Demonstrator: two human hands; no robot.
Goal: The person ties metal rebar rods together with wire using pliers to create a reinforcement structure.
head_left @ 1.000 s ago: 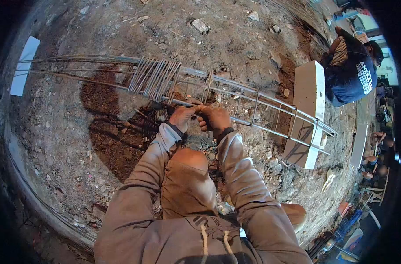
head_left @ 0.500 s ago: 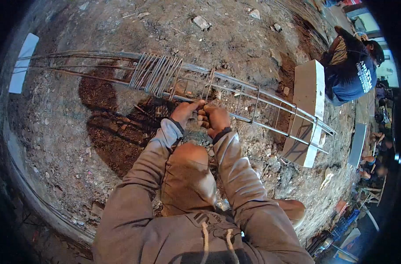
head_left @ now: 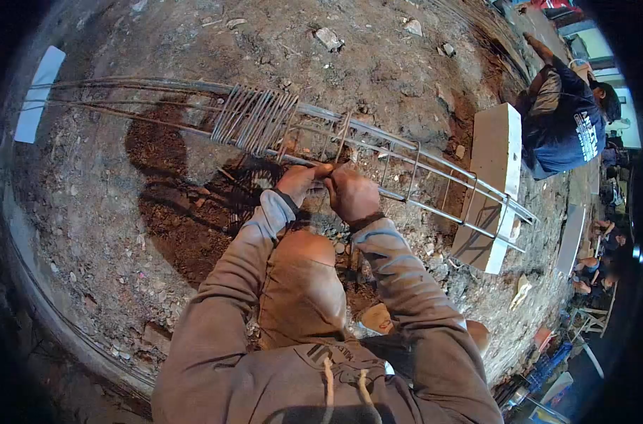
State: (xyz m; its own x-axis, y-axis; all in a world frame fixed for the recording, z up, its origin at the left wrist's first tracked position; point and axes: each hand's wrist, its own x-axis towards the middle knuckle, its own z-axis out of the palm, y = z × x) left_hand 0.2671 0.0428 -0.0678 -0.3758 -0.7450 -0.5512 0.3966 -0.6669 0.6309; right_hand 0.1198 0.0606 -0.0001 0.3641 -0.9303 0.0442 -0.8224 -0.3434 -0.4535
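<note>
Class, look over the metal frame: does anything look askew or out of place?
Yes: the bunched rings left of centre crowd together on the rods, while the spaced rings farther right stand well apart. That uneven spacing looks odd.

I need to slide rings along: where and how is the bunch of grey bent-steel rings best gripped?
Probably at the picture's right end of the grey bent-steel bunch, coming from that side: its rings stand packed closely together, while the long grey steel bars lie more open beyond that end.
</note>
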